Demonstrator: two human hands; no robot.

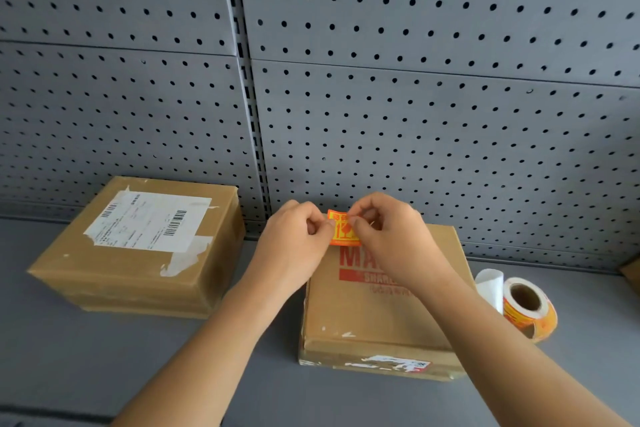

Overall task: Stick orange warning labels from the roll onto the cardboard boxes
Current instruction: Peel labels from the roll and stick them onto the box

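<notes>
Both hands raised over the far edge of the near cardboard box (377, 315), left hand (294, 236) and right hand (384, 236) pinching one orange label (341, 230) with red print between fingertips, label roll (530, 308) on the grey shelf (104, 357) right of that box, second box (138, 246) to the left with a white shipping slip (149, 225).

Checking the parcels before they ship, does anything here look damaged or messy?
Yes. The shipping label on the left box has torn, peeling white edges, and the right box carries ragged sticker remnants along its front edge.
</notes>
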